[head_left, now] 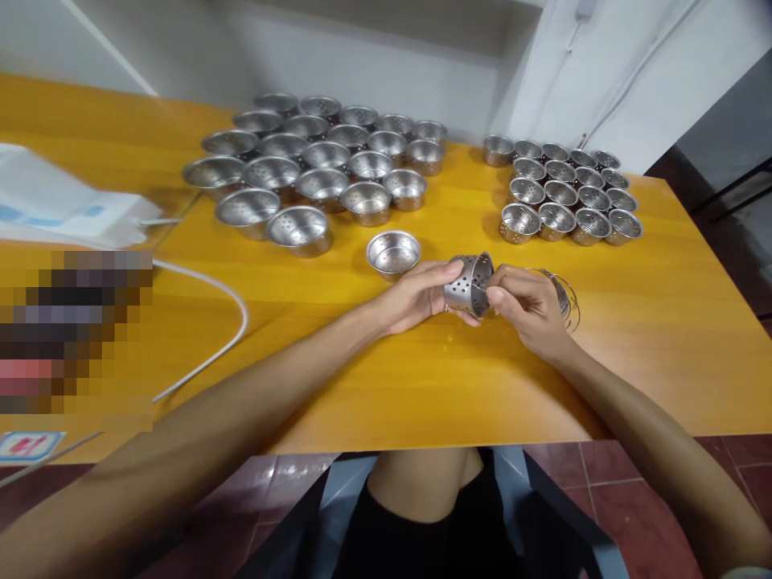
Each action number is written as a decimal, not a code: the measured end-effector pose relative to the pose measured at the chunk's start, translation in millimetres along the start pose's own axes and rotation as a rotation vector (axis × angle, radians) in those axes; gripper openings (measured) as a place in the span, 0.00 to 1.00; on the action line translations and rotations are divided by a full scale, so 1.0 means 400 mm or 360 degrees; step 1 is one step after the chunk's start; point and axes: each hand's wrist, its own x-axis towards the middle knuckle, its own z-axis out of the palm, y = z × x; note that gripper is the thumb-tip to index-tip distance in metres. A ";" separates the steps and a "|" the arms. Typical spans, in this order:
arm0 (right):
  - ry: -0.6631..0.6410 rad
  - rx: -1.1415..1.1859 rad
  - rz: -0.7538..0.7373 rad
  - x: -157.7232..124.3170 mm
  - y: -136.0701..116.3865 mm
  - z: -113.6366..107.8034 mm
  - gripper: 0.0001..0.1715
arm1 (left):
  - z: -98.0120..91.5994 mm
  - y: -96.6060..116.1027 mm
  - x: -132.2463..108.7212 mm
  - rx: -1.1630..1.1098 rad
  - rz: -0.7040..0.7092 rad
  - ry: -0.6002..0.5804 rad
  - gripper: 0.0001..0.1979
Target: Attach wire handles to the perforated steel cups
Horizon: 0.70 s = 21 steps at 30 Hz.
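Note:
My left hand (pixel 425 293) is wrapped round a perforated metal cup (pixel 464 288), thumb on top and fingers beneath. The cup lies tilted on its side, its mouth facing right. At that mouth, the thumb and fingers of my right hand (pixel 524 301) are pinched together; a thin line shows by the fingertips, too small to name. Partly hidden behind my right hand, a bunch of thin wire rings (pixel 567 301) rests on the table. Just beyond my left hand stands a single metal cup (pixel 393 253), upright with its mouth up.
Rows of wider metal cups (pixel 322 185) fill the back left of the yellow table (pixel 422 386). Smaller perforated cups (pixel 558 217) stand in rows at the back right. A white cable (pixel 232 289) curves across the left side near a white plastic package (pixel 78 209).

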 end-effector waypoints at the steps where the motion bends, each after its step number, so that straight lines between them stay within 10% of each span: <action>1: -0.0005 -0.0002 -0.0003 -0.001 0.002 0.000 0.29 | -0.001 0.001 0.000 -0.0003 -0.0001 -0.0005 0.28; 21: 0.0052 -0.0168 -0.0134 -0.012 0.016 0.001 0.27 | 0.004 0.008 -0.004 0.0041 -0.0012 0.0020 0.28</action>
